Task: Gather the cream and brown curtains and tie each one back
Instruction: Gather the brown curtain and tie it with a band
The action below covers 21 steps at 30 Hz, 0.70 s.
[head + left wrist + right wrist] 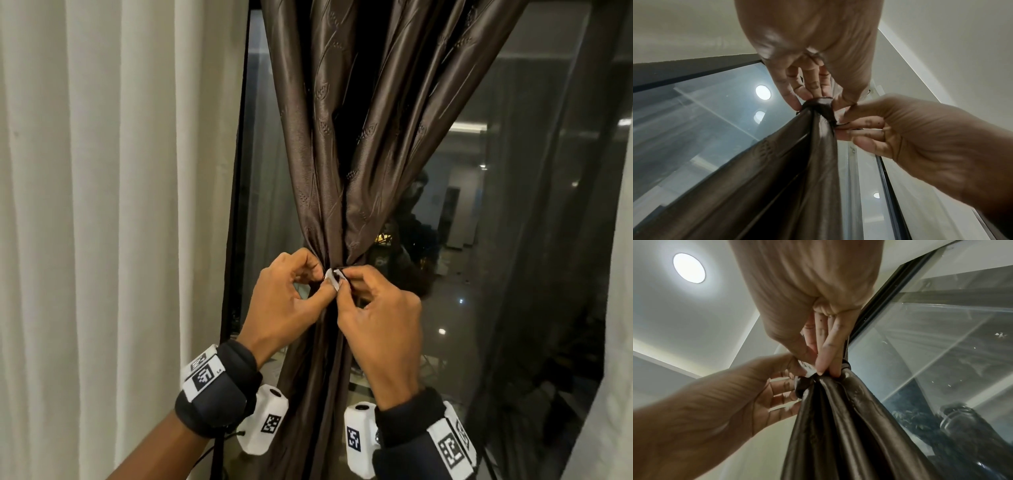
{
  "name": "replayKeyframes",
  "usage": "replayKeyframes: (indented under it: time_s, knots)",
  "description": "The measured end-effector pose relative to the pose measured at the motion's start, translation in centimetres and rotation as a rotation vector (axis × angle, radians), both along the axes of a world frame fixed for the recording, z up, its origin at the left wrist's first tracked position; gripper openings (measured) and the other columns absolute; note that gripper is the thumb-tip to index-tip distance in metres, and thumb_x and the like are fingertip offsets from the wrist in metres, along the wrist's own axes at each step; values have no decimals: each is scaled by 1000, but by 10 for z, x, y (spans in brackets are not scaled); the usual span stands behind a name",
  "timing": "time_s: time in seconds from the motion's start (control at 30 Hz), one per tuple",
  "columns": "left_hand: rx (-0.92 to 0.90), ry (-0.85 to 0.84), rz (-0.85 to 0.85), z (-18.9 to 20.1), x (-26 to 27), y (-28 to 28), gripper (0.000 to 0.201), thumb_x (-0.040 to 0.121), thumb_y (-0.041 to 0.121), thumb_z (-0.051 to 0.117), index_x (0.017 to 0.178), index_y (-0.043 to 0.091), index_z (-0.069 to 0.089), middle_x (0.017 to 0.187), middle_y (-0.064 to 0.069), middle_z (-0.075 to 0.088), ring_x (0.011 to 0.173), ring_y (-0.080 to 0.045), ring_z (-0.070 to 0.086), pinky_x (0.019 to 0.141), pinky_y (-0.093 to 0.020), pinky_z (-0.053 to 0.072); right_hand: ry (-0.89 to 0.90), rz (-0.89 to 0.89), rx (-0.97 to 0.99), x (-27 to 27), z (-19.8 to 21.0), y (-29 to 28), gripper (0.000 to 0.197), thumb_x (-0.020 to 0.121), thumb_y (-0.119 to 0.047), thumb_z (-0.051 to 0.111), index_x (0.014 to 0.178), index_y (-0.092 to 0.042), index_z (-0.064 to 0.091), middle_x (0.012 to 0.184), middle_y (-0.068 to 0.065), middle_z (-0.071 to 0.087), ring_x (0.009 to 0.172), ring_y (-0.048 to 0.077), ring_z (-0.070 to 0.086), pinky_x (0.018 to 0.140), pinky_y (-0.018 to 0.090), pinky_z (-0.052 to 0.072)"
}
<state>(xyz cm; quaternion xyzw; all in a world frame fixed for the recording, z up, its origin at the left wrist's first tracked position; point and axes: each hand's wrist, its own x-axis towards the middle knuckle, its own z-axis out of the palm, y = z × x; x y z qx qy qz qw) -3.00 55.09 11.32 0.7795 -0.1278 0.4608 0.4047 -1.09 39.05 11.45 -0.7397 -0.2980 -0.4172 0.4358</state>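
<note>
The brown satin curtain (329, 154) hangs in front of the window, bunched into a narrow waist by a dark tie-back band (821, 105). My left hand (291, 291) and right hand (373, 308) meet at that waist. Both pinch the band's ends, where a small white tab (334, 278) shows between thumbs and fingertips. In the right wrist view the white tab (807, 369) sits just above the dark band (803, 386) round the brown curtain (838, 426). The cream curtain (102, 205) hangs loose in straight pleats at the left.
The dark window frame (236, 192) stands between the two curtains. The glass pane (479, 240) behind reflects the lit room. A sheer dark curtain (565, 205) hangs at the right, with a pale wall edge (609, 394) beyond it.
</note>
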Motion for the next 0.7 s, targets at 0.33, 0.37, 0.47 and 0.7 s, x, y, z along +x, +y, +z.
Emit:
replayKeyframes:
  time_s: [0.33, 0.37, 0.47, 0.7]
  knots:
    - [-99, 97, -167, 6, -6, 5, 4, 99, 16, 75, 102, 18, 73, 100, 6, 79, 102, -8, 76, 99, -29, 60, -41, -46, -57, -5, -3, 8, 28, 95, -20, 76, 123, -23, 79, 110, -6, 83, 89, 7, 79, 77, 32, 67]
    - [-136, 102, -213, 7, -8, 5, 5, 101, 14, 72, 105, 15, 74, 103, 5, 80, 103, -8, 77, 98, -27, 60, -22, -25, -38, -4, -5, 8, 30, 97, -20, 73, 127, -24, 77, 114, -7, 82, 88, 7, 79, 77, 33, 67]
    - [-251, 134, -347, 10, -16, 3, 12, 104, 15, 68, 113, 9, 74, 105, -3, 83, 106, -14, 79, 98, -26, 60, -55, -31, -28, -6, -13, 12, 37, 101, -14, 66, 137, -23, 70, 130, -6, 76, 109, 8, 77, 88, 34, 66]
    - [-440, 124, -369, 12, -12, 10, 12, 98, 15, 75, 104, 4, 72, 86, -15, 83, 94, -21, 82, 96, -31, 62, 142, 135, -424, -19, -40, 28, 91, 106, -11, 49, 163, -41, -15, 171, -29, -20, 157, -11, -16, 127, 15, 5]
